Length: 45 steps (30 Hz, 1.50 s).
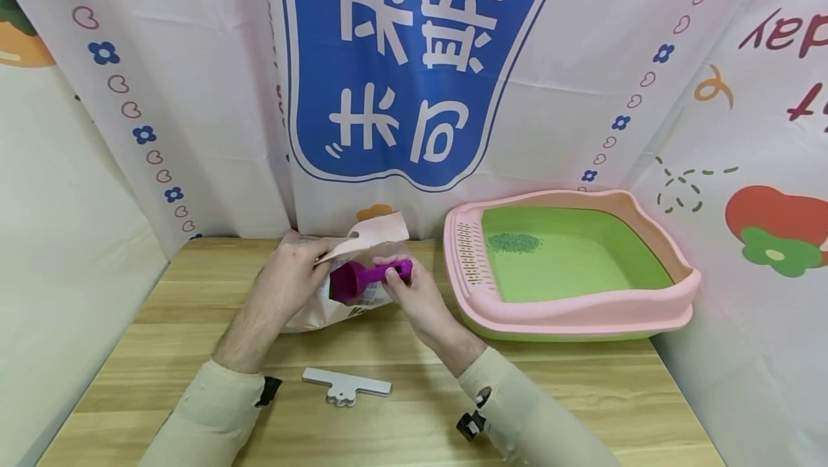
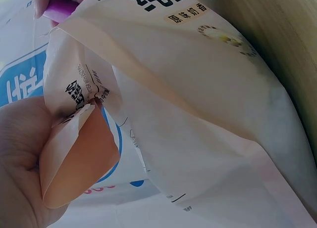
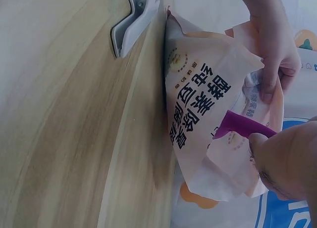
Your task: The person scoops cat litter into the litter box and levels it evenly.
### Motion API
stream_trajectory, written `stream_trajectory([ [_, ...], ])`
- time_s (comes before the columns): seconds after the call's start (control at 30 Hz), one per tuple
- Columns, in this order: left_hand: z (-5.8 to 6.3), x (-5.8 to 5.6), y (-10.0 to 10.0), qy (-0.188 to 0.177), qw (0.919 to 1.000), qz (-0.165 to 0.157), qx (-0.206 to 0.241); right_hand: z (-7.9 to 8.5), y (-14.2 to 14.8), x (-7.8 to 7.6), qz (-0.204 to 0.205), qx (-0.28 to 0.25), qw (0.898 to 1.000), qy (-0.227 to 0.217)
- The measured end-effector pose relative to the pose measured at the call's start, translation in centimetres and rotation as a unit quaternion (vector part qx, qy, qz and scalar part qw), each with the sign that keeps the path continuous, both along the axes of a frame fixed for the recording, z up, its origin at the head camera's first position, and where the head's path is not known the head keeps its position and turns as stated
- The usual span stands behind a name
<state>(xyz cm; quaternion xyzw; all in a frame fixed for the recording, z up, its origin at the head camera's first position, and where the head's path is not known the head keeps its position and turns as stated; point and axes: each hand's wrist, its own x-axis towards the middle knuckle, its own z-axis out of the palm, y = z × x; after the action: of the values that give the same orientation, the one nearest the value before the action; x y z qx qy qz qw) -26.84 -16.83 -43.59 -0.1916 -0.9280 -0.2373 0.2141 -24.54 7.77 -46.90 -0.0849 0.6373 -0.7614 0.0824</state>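
A printed plastic bag point(image 1: 317, 315) of cat litter lies on the table with its mouth toward the right. My left hand point(image 1: 291, 276) grips the upper edge of that mouth, where a flap point(image 2: 81, 156) folds out past the fingers. In my right hand point(image 1: 419, 298) is the handle of a purple scoop point(image 1: 349, 281). The scoop's head is at the bag's opening, pointing left; the right wrist view shows part of the scoop point(image 3: 240, 124) against the bag's printed side. What the scoop contains cannot be made out clearly.
To the right stands a litter box point(image 1: 582, 312) with a pink rim and green base, with a small patch of green granules point(image 1: 514, 242) inside. A white sealing clip point(image 1: 347, 385) lies near the table's front. Printed curtains point(image 1: 550, 115) hang behind and at the sides.
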Motion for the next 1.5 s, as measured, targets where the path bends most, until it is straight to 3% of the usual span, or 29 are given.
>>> stream_trajectory([
  [0.47, -0.1, -0.2, 0.0, 0.009, 1.0, -0.005, -0.002, -0.6, -0.4, -0.2, -0.035, -0.034, 0.998, -0.026],
  [0.87, -0.2, -0.4, 0.1, 0.024, 0.9994, -0.026, -0.002, -1.2, -1.8, 0.6, 0.03, -0.014, 0.999, -0.026],
  [1.27, -0.2, -0.3, 0.0, 0.012, 0.9998, -0.016, 0.0, -0.2, -0.5, -0.2, 0.024, -0.054, 0.992, -0.113],
  [1.5, -0.1, -0.2, -0.1, -0.014, 0.9999, 0.002, 0.007, 0.5, 0.1, -0.5, -0.013, -0.09, 0.985, -0.148],
])
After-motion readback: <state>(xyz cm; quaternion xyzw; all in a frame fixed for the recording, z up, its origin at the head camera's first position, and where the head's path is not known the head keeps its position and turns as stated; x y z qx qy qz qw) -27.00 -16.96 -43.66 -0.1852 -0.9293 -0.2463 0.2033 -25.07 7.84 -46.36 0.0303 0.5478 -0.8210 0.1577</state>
